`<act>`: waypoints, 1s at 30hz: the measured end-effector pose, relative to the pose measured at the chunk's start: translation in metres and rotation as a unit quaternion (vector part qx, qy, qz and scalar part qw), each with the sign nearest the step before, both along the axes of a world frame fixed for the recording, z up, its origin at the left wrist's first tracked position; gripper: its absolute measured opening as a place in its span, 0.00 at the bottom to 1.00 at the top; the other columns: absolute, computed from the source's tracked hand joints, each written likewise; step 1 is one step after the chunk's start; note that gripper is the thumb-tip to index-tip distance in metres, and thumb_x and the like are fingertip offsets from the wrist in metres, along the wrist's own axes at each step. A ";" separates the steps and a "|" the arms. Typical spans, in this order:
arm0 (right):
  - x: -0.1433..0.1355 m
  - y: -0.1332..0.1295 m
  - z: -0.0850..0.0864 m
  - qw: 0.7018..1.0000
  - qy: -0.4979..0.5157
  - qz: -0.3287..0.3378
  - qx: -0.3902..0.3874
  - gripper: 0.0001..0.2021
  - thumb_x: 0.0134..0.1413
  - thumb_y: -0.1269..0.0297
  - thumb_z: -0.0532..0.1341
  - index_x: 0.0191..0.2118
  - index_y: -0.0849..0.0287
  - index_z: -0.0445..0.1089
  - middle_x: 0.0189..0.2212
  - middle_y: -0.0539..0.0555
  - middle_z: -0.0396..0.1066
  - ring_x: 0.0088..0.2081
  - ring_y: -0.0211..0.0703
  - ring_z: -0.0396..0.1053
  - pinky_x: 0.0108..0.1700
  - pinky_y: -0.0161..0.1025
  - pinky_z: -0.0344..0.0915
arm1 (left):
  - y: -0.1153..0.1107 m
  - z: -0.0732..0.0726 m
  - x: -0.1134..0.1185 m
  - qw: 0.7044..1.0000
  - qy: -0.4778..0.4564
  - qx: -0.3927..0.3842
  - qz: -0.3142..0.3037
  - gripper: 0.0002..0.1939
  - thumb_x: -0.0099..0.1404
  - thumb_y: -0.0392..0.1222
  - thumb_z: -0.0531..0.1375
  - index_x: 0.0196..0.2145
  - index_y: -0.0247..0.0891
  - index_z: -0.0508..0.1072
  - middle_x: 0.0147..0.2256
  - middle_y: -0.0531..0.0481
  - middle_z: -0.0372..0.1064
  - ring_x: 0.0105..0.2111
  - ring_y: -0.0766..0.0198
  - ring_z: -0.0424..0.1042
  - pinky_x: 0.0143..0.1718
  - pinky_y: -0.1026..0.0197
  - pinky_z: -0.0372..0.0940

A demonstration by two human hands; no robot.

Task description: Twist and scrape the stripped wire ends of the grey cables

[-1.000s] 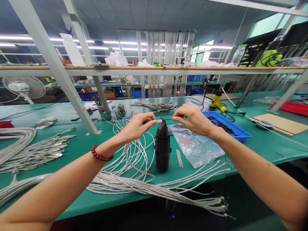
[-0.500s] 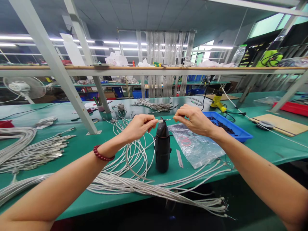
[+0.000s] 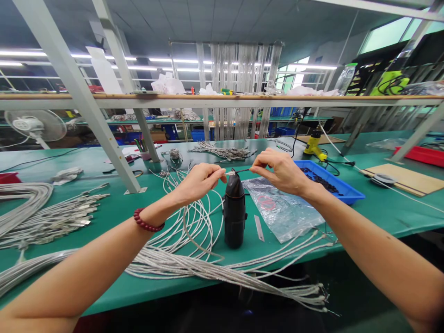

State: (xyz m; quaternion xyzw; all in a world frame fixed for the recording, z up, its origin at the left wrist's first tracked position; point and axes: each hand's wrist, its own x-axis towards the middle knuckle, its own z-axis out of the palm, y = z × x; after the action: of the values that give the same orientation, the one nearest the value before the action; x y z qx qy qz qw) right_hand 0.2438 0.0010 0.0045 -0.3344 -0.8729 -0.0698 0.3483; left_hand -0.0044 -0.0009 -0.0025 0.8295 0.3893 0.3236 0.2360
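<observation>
My left hand [image 3: 204, 181] is closed in a pinch on the end of a white cable [image 3: 222, 200], whose length drops toward the loops below. A thin dark strand [image 3: 242, 171] stretches from that end to my right hand [image 3: 274, 169], pinched between thumb and fingers. Between the hands, just under the strand, rises the pointed top of an upright black device [image 3: 234, 217] with a cone-shaped tip. Whether the strand touches the tip, I cannot tell. Loose loops of white cable [image 3: 187, 222] surround the device on the left.
A bundle of cables [image 3: 194, 268] crosses the front edge. Right of the device lie a metal strip [image 3: 258, 228], a clear plastic bag [image 3: 284, 210] and a blue tray [image 3: 347, 194] of small black parts. A slanted post [image 3: 100, 111] stands at left; a yellow heat gun [image 3: 314, 145] sits behind.
Both hands have shifted up very slightly, with the same pinch grips. The black device stays where it was.
</observation>
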 end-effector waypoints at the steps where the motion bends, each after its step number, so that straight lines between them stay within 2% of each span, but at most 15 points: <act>1: 0.000 0.000 0.000 1.000 0.002 0.001 0.000 0.10 0.60 0.68 0.61 0.27 0.57 0.67 0.26 0.50 0.68 0.32 0.44 0.64 0.36 0.39 0.59 | 0.000 0.001 0.000 1.000 0.001 0.001 0.000 0.19 0.70 0.45 0.52 0.26 0.34 0.73 0.17 0.56 0.58 0.18 0.71 0.55 0.20 0.66 0.50; 6: 0.000 0.001 -0.001 1.000 0.006 0.010 0.002 0.08 0.59 0.69 0.63 0.28 0.58 0.68 0.27 0.50 0.70 0.33 0.43 0.65 0.37 0.38 0.60 | 0.001 0.000 -0.001 1.000 -0.017 -0.015 0.001 0.14 0.67 0.44 0.56 0.26 0.34 0.72 0.20 0.53 0.65 0.19 0.71 0.58 0.19 0.68 0.52; 11: 0.001 0.002 -0.001 1.000 0.012 0.008 0.008 0.08 0.57 0.70 0.65 0.28 0.58 0.69 0.27 0.50 0.71 0.33 0.43 0.66 0.37 0.38 0.60 | 0.004 -0.005 0.000 0.998 -0.054 -0.038 -0.007 0.11 0.65 0.44 0.59 0.27 0.35 0.68 0.21 0.54 0.66 0.19 0.70 0.64 0.20 0.67 0.59; 15: 0.000 0.001 0.000 1.000 0.018 0.008 0.015 0.07 0.56 0.71 0.66 0.29 0.59 0.70 0.27 0.50 0.72 0.33 0.42 0.66 0.37 0.38 0.61 | 0.004 -0.005 0.000 0.999 -0.052 -0.006 0.004 0.11 0.65 0.43 0.59 0.27 0.35 0.69 0.21 0.56 0.62 0.20 0.71 0.59 0.21 0.68 0.53; 19: -0.001 0.001 0.000 0.999 0.023 0.013 0.019 0.07 0.56 0.72 0.66 0.29 0.59 0.70 0.27 0.50 0.72 0.33 0.42 0.66 0.37 0.38 0.61 | 0.001 0.001 -0.001 1.000 -0.026 0.000 0.013 0.17 0.69 0.45 0.54 0.28 0.33 0.74 0.18 0.58 0.52 0.18 0.71 0.50 0.20 0.66 0.46; 21: -0.001 0.001 0.000 0.999 0.025 0.016 0.018 0.07 0.55 0.72 0.66 0.28 0.59 0.70 0.27 0.49 0.72 0.33 0.42 0.66 0.37 0.38 0.61 | -0.001 0.004 -0.001 1.000 -0.016 -0.004 0.012 0.18 0.69 0.44 0.54 0.26 0.32 0.75 0.17 0.58 0.53 0.18 0.71 0.50 0.19 0.66 0.45; 25: 0.000 0.001 -0.001 0.999 0.026 0.014 0.012 0.07 0.55 0.72 0.66 0.28 0.58 0.70 0.27 0.50 0.72 0.33 0.43 0.66 0.37 0.39 0.61 | -0.001 0.004 0.000 0.999 -0.021 -0.019 0.015 0.14 0.66 0.42 0.58 0.26 0.32 0.74 0.19 0.55 0.62 0.18 0.72 0.57 0.19 0.68 0.50; 30: -0.002 0.002 -0.002 0.999 0.031 0.018 0.012 0.06 0.55 0.71 0.66 0.29 0.58 0.70 0.27 0.50 0.72 0.33 0.43 0.67 0.37 0.39 0.61 | -0.001 0.001 -0.001 0.998 -0.049 -0.020 0.029 0.10 0.63 0.41 0.61 0.27 0.33 0.73 0.18 0.54 0.66 0.19 0.69 0.68 0.21 0.68 0.59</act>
State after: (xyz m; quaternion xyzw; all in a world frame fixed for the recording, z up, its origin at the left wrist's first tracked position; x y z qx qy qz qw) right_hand 0.2420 0.0033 0.0024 -0.3165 -0.8667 -0.0631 0.3803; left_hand -0.0050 -0.0018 -0.0013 0.7961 0.4073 0.3625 0.2624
